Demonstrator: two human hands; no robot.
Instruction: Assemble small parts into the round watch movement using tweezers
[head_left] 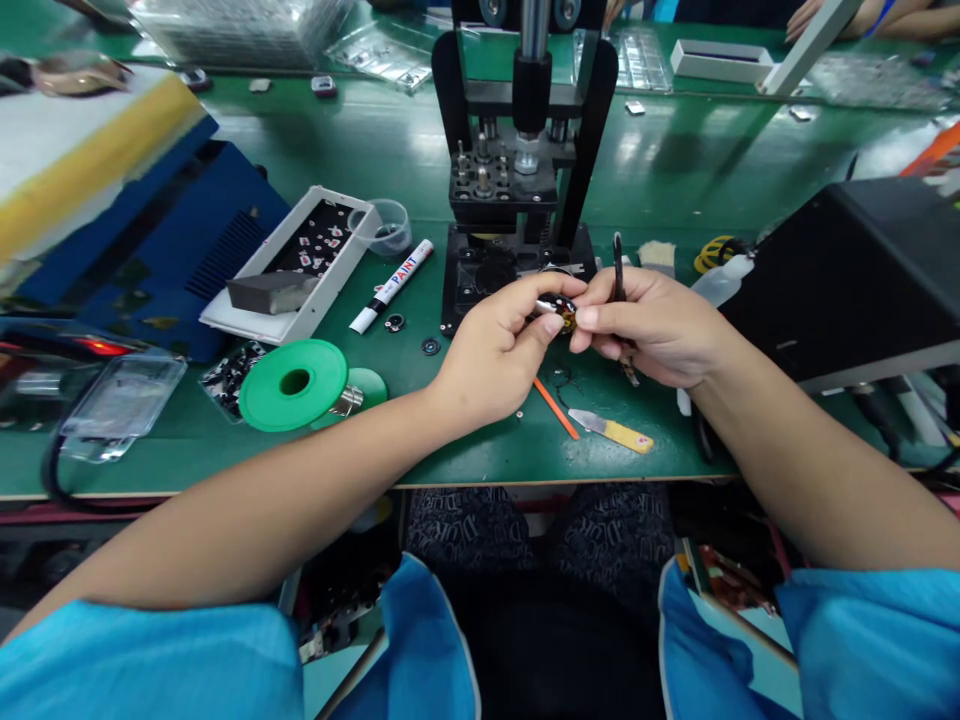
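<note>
My left hand (491, 345) is closed, its thumb and forefinger pinching a small round black part (564, 310) with yellowish-gold details inside. My right hand (660, 320) meets it there, thumb and fingertips at the right edge of the part. A pair of dark tweezers (619, 262) is tucked through the right hand, one end sticking up above the fingers and the other showing below. The fingers cover much of the part. Below the hands lie an orange stick (556, 408) and a small blade with a yellow handle (628, 436).
Behind the hands stands a black hand press (502, 190). To the left are a paint marker (394, 285), a green spool (294, 385), a white box (322, 290) of small parts and a clear cup (390, 228). A black box-shaped unit (862, 270) stands right, beside a brush (658, 258).
</note>
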